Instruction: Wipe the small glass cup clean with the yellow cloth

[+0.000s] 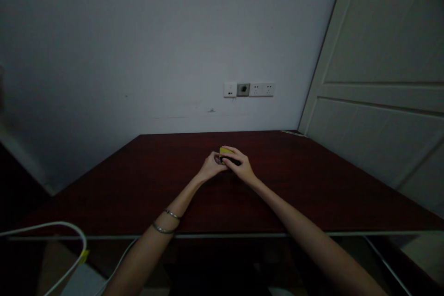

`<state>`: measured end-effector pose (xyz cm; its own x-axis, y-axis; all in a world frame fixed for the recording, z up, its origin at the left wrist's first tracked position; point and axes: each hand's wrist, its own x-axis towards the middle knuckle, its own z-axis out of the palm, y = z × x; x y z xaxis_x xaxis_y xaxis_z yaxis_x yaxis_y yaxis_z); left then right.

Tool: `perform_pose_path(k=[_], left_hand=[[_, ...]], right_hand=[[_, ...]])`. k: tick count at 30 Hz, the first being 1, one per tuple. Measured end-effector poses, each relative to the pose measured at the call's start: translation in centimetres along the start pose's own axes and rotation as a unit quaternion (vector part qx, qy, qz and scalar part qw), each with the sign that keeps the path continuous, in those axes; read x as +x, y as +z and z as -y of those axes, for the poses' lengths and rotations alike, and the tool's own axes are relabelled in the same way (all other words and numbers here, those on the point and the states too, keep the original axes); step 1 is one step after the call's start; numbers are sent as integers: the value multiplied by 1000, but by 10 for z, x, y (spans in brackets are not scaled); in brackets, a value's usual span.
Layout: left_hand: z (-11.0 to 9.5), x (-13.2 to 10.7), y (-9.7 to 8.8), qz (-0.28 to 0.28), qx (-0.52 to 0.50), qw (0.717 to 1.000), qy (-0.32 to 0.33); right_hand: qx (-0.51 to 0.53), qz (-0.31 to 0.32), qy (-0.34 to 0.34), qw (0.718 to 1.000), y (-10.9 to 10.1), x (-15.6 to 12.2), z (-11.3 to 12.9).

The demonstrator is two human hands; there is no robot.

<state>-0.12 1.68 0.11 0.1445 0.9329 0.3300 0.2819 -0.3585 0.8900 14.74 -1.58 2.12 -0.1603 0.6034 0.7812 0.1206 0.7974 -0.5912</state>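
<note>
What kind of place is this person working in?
Probably a room in a home or office: a dark wooden table against a white wall, a row of wall sockets and a panelled door. The left hand and right hand hold a small yellow object.

Small yellow and black object [226,153], mostly covered, held above the dark red table [312,185]

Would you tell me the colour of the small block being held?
The block is yellow and black; head view.
</note>
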Motion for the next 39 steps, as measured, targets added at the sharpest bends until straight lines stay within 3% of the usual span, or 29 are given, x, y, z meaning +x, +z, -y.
perform_pose_path(k=[5, 8, 15, 18, 21, 27, 29, 33, 36, 39], left_hand=[[-5, -4, 0, 6, 40, 999, 27], [-6, -4, 0, 7, 48, 999, 21], [-17, -7, 3, 35, -117, 990, -66], [-19, -8, 3, 31, -123, 990, -58], [-17, -8, 2, 19, -68, 998, -3], [-9, -8, 1, 9, 40, 998, 49], [-8, -8, 1, 4, 56, 997, 46], [-6, -7, 1, -5, 47, 998, 37], [-5, -7, 0, 4, 56, 998, 39], [-8, -9, -1, 13, 76, 995, 61]], right_hand=[[60, -69, 123, 988, -1, 7, -15], [103, -75, 188, 974, -3, 8, -21], [86, -23, 66, 994, -6, 5, -6], [68, -19, 46, 996, -6, 4, 0], [84, -43, 68, 993, -5, 6, -5], [117, -89, 213, 966, -3, 11, -20], [101, -81, 194, 972, -2, 10, -19], [15, -15, 55, 998, -3, 4, -7], [-41, 52, -24, 998, -5, 0, -1], [-53, 74, -49, 995, -6, 0, 2]])
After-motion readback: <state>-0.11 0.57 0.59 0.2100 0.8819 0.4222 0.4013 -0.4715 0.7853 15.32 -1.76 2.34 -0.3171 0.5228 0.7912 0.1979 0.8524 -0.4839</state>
